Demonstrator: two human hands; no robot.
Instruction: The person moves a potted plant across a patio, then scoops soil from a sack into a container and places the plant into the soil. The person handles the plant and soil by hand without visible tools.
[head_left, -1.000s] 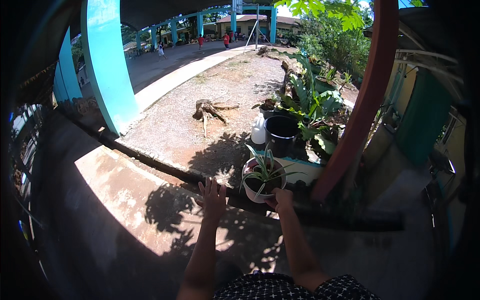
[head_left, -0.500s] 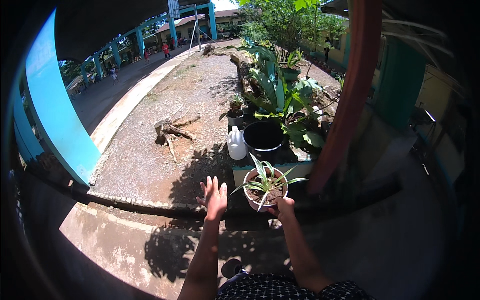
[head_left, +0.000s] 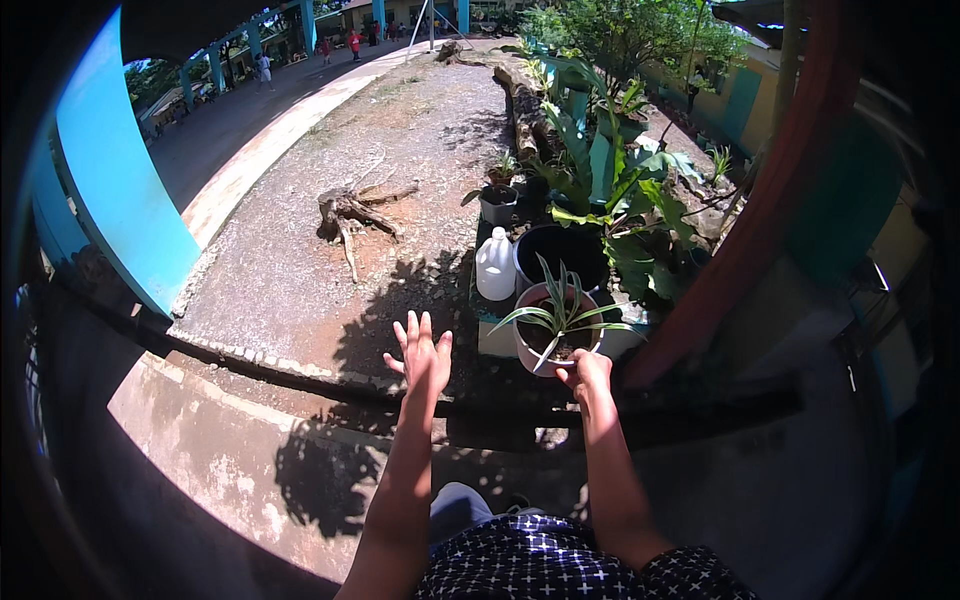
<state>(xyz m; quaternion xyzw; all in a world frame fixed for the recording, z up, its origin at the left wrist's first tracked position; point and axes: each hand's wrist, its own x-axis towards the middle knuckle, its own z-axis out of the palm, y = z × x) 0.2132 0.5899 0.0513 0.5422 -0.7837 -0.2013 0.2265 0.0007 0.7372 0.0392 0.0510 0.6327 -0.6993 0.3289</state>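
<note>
A potted plant (head_left: 540, 347) with long striped green-and-white leaves and dark soil hangs in front of the raised planter. My right hand (head_left: 588, 374) grips the near right rim of its pale pot, thumb to the inner side. Left of the pot, my left hand (head_left: 424, 358) is held out in the air with fingers spread, touching nothing. Just beyond the pot stand a white plastic jug (head_left: 496, 265) and a large black bucket (head_left: 562, 256), whose near side the plant partly covers.
A small grey pot (head_left: 498, 205) with a plant sits behind the jug. Broad-leaved plants (head_left: 635, 200) crowd the planter. A red post (head_left: 770, 215) slants at the right, a blue pillar (head_left: 115, 170) at the left. A dry stump (head_left: 352, 215) lies on the gravel; several people are far off.
My right hand has carried the potted plant forward, closer to the bucket and jug. The left hand stays spread and has risen slightly in view. The whole view has shifted too.
</note>
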